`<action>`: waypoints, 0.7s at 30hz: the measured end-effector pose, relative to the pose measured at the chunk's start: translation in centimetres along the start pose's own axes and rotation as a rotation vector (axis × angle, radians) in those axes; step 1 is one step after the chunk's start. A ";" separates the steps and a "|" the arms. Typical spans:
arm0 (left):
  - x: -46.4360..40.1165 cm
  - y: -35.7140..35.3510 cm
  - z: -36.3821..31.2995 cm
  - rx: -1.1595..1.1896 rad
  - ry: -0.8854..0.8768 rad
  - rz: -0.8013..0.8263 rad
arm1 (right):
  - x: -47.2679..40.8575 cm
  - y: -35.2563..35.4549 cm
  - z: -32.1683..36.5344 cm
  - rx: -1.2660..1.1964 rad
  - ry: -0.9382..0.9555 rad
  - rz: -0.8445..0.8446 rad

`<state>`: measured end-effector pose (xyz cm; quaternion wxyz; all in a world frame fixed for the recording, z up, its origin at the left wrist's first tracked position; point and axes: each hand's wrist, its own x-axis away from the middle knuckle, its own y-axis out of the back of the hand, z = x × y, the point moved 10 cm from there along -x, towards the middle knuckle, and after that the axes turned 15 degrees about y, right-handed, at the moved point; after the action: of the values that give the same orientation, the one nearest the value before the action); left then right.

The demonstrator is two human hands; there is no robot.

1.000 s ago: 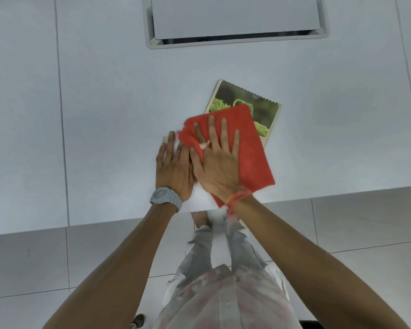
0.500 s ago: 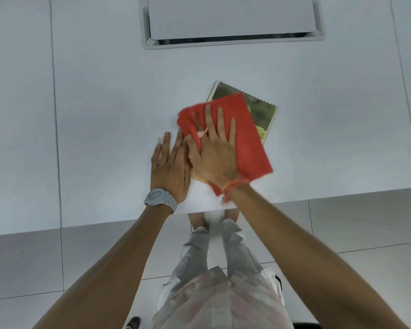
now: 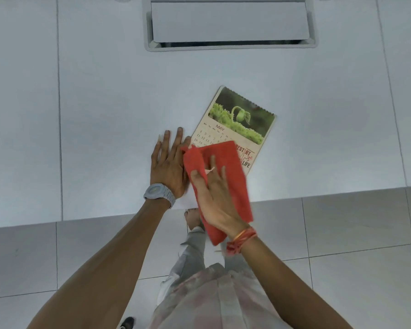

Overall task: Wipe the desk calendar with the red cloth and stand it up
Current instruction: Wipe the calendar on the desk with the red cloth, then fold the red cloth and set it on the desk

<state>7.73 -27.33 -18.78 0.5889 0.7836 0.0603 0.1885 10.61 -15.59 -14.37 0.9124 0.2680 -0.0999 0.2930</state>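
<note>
The desk calendar lies flat and tilted on the white table, showing a green seedling photo and a MAY page. Its near end is hidden under the red cloth. My right hand lies palm down on the cloth and presses it onto the calendar's near end, with the cloth's lower part hanging past the table edge. My left hand, with a grey watch at the wrist, rests flat with fingers spread on the table just left of the calendar, beside the cloth.
A grey rectangular cable hatch is set into the white table at the far side. The table's front edge runs under my wrists, and below it lies the tiled floor with my legs and feet.
My right hand has dragged the red cloth toward me along the calendar, uncovering the photo and the MAY page. My left hand has stayed flat beside the calendar.
</note>
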 end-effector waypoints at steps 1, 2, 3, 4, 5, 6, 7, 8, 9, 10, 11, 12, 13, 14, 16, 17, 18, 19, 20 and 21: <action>0.1 0.4 -0.2 0.006 -0.022 -0.009 | 0.3 0.5 0.9 -0.274 -0.078 -0.052; 0.1 0.7 -0.2 0.026 -0.031 -0.007 | 0.6 1.5 1.6 -0.512 -0.143 -0.140; -0.1 0.6 0.0 0.055 -0.027 0.029 | 0.8 2.6 1.7 -0.718 -0.200 -0.207; -0.2 0.4 0.4 0.117 0.023 0.098 | 1.2 3.7 1.9 -0.885 -0.238 -0.231; -0.2 -0.2 1.1 0.264 0.130 0.213 | 1.5 4.8 2.0 -1.026 -0.262 -0.243; -0.1 0.0 1.8 0.552 0.310 0.332 | 1.7 6.2 2.2 -1.152 -0.253 -0.252; 0.8 0.8 2.6 0.906 0.547 0.417 | 1.9 7.7 2.3 -1.240 -0.233 -0.273; 1.9 1.9 2.5 1.217 0.621 0.453 | 2.0 9.1 2.2 -1.292 -0.212 -0.294; 2.5 2.2 1.2 1.487 0.698 0.521 | 2.1 10.5 2.0 -1.325 -0.196 -0.313; 2.8 2.6 -0.4 1.619 0.707 0.595 | 2.1 11.6 1.6 -1.338 -0.187 -0.323; 3.2 3.2 -2.5 1.728 0.715 0.662 | 2.0 12.5 1.1 -1.337 -0.182 -0.338; 4.0 3.7 -5.0 1.843 0.688 0.776 | 2.1 13.6 0.4 -1.320 -0.180 -0.359; 4.9 4.1 -7.3 1.934 0.647 0.888 | 2.3 14.5 -0.3 -1.302 -0.182 -0.374; 5.5 4.4 -9.4 1.997 0.601 0.973 | 2.6 15.6 -1.1 -1.276 -0.182 -0.381; 6.4 4.7 -12.5 2.025 0.550 1.032 | 3.6 17.8 -2.8 -1.184 -0.198 -0.370; 6.5 4.2 -13.3 1.943 0.535 1.010 | 4.2 18.9 -3.7 -1.112 -0.203 -0.355; 6.5 3.6 -14.2 1.851 0.528 1.003 | 4.8 20.1 -4.8 -1.028 -0.204 -0.346; 6.5 3.1 -15.2 1.777 0.528 1.018 | 5.5 21.7 -6.0 -0.937 -0.198 -0.362; 6.6 2.5 -16.0 1.733 0.552 1.038 | 6.2 23.1 -7.1 -0.864 -0.200 -0.389; 6.5 1.9 -17.0 1.727 0.567 1.069 | 7.0 24.6 -8.2 -0.812 -0.204 -0.418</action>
<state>7.30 -10.51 -11.56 -0.3642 0.7889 -0.0437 0.4929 1.99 9.13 -8.29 0.9684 -0.0688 -0.2396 0.0121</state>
